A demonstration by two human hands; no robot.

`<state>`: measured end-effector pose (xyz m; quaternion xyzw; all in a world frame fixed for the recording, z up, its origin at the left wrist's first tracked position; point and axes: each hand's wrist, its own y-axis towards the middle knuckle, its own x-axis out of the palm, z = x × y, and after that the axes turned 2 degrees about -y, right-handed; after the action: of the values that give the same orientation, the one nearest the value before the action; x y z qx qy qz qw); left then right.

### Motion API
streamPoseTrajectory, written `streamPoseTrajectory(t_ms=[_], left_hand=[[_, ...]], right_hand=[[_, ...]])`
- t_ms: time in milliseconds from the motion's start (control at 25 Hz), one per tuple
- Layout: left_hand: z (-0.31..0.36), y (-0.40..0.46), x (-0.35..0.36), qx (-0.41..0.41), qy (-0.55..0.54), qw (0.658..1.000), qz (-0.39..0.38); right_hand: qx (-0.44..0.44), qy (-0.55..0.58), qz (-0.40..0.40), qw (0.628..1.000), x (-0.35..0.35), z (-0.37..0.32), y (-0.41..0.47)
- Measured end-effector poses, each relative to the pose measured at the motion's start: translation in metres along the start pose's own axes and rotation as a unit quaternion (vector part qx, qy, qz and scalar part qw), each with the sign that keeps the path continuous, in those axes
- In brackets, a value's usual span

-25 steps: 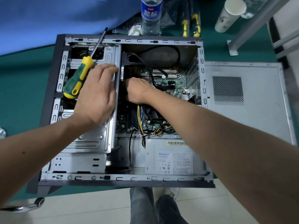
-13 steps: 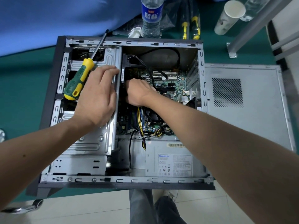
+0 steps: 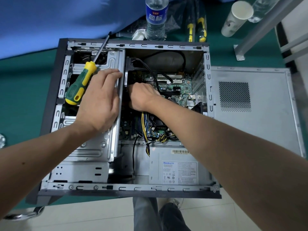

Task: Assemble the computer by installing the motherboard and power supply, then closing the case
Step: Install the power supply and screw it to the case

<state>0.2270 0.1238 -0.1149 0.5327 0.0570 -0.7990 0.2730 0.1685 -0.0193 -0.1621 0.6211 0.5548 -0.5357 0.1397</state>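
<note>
The open computer case [image 3: 133, 187] lies on its side on a green table. The green motherboard [image 3: 180, 87] sits inside it at the back. The grey power supply [image 3: 175, 170] sits at the near end, with yellow and black cables [image 3: 146, 130] running from it to the board. My left hand [image 3: 100, 100] rests flat on the metal drive cage [image 3: 93, 147], fingertips at the cage's right edge. My right hand [image 3: 143, 95] reaches down by the board's left edge. Its fingers curl downward out of sight, so any hold is hidden. The side panel [image 3: 266, 130] lies flat to the right of the case.
A yellow-green screwdriver [image 3: 80, 85] lies on the drive cage just left of my left hand. Behind the case stand a water bottle [image 3: 155, 17] and a paper cup [image 3: 236, 19]. A metal frame leg [image 3: 240, 52] stands at the back right. My legs are below the table edge.
Both hands stay where they were. My left fingertips have crept slightly toward the cage's right edge.
</note>
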Motion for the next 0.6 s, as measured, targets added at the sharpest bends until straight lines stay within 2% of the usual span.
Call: streamPoseTrajectory(t_ms=[280, 600], left_hand=[[0.001, 0.000, 0.000, -0.003, 0.001, 1.000, -0.004], [0.001, 0.000, -0.001, -0.004, -0.005, 1.000, -0.001]], right_hand=[[-0.026, 0.023, -0.031, 0.999, -0.006, 0.002, 0.002], [0.030, 0.052, 0.033, 0.998, -0.008, 0.006, 0.009]])
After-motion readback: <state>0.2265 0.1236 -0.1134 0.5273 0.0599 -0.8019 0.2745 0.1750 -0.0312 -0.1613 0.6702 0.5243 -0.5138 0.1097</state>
